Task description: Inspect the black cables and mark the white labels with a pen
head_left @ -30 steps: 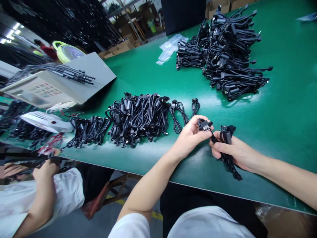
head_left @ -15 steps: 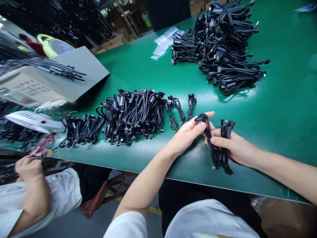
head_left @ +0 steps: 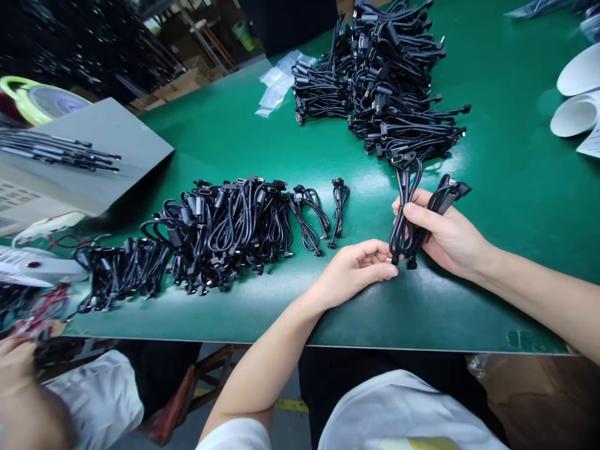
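Note:
My right hand (head_left: 457,240) is closed around black coiled cables, held up over the green table. One coiled cable (head_left: 407,194) is pinched under the thumb, its flat connector at the top; more cable (head_left: 443,199) sticks out behind the fingers to the right. At the lower end of the front coil, my left hand (head_left: 351,272) pinches a small plug tip between thumb and fingers. Left of my hands lie a few separate tied cables (head_left: 338,209), beside a large pile of coiled cables (head_left: 234,228).
A taller cable heap (head_left: 394,81) lies at the back, with clear plastic bags (head_left: 276,84) beside it. A grey machine (head_left: 126,150) stands at the left, near a co-worker's hand (head_left: 19,362). White rolled pieces (head_left: 574,115) lie at the far right.
My right hand has raised the cables and turned them more upright. My left hand has moved from the upper connector to the lower plug end. The view has swung right.

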Demonstrator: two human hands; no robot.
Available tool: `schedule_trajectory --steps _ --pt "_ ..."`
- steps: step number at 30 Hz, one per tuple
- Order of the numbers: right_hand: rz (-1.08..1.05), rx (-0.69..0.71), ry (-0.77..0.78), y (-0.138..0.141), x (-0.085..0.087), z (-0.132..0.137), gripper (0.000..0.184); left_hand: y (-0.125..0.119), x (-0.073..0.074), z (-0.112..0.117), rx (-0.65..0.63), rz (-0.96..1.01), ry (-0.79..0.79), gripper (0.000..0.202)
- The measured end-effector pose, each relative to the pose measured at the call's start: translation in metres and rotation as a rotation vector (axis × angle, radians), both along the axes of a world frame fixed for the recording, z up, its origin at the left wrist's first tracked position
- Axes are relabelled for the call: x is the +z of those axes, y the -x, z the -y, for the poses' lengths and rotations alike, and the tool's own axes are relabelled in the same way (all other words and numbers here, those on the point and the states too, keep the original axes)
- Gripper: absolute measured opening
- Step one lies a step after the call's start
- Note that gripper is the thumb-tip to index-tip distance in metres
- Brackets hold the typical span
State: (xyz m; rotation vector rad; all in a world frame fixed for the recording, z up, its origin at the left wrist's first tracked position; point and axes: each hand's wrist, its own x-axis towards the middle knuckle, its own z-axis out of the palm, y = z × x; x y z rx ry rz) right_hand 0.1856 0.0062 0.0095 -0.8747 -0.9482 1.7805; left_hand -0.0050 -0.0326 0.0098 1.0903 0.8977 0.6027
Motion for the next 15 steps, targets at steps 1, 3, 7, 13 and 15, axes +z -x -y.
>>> schedule_trajectory --steps 1,3,7,13,15 --pt "-0.003 0.002 -0.003 0.0 -0.001 0.0 0.016 -0.001 -0.002 0.001 0.013 -0.023 -0.023 0.032" --pt "-0.017 0.002 -0.006 -0.001 -0.002 -0.001 0.013 -0.001 -0.004 0.002 0.078 -0.129 -0.147 0.028" --pt "-0.071 -0.023 0.036 -0.005 -0.003 -0.004 0.01 0.003 -0.006 0.002 0.244 -0.371 -0.505 0.021" --pt "-0.039 0.0 -0.013 -0.011 0.004 -0.004 0.014 0.006 -0.006 -0.001 0.274 -0.345 -0.604 0.02" --pt "-0.036 0.01 -0.043 -0.012 0.007 -0.002 0.015 0.007 -0.006 -0.002 0.271 -0.333 -0.604 0.019"
